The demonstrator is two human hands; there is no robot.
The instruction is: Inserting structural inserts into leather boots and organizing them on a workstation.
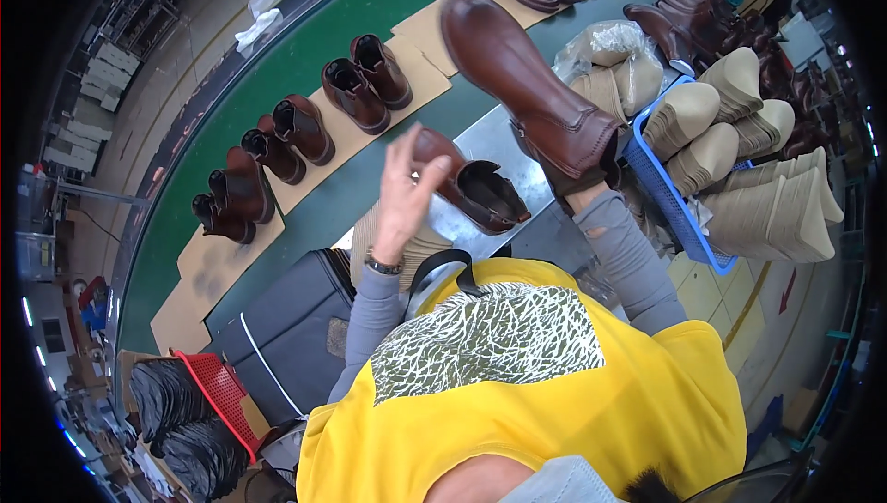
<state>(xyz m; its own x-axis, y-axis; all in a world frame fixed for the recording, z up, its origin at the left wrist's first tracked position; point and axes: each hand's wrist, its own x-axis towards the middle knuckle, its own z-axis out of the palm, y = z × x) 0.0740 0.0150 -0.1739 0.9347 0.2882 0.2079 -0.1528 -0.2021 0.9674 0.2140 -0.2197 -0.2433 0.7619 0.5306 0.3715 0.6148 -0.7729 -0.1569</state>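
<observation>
Brown boot (517,78) hides the right hand inside, while the spread left hand (404,193) touches another boot (467,184).

A brown leather ankle boot (527,78) is held up above the bench, sole side turned away, toe pointing toward the far edge and its opening hidden over the right wrist. A second matching brown boot (467,184) lies on its side on the bench's grey metal plate, its dark opening facing the near edge.
</observation>
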